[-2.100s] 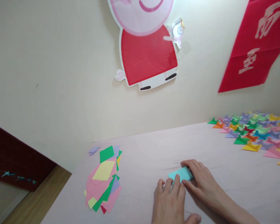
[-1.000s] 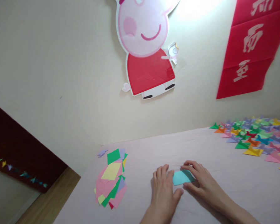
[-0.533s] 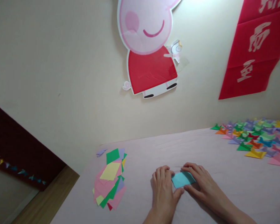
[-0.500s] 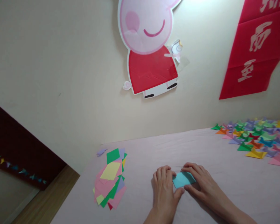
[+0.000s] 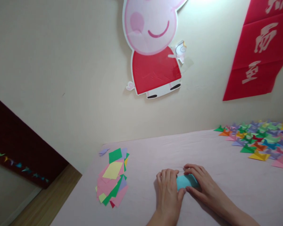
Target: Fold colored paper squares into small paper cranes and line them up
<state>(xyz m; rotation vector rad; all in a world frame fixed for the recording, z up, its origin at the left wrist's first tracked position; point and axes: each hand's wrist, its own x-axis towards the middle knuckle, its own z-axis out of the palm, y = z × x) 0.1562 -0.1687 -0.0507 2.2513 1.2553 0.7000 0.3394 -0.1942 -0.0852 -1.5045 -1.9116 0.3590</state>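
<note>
A small light blue piece of paper [image 5: 186, 182], folded into a rectangle, lies on the pale pink cloth between my hands. At its left end, my left hand [image 5: 167, 190] holds it with the thumb at the near edge and the fingers curled at the far side, covering that end. On the right, my right hand [image 5: 204, 185] grips the other end, its thumb along the near edge and its fingers arched over the far edge. Both ends of the paper are partly hidden by the hands.
Loose coloured paper sheets [image 5: 112, 179] lie in a pile on the left, with a small purple folded piece [image 5: 104, 152] behind. Rows of folded paper figures [image 5: 259, 141] stand at the back right. The wall [image 5: 85, 94] rises behind the cloth-covered surface [image 5: 141, 163].
My left hand has slid slightly to the right and covers more of the paper's left end. The right hand keeps its hold. The head view has shifted a little.
</note>
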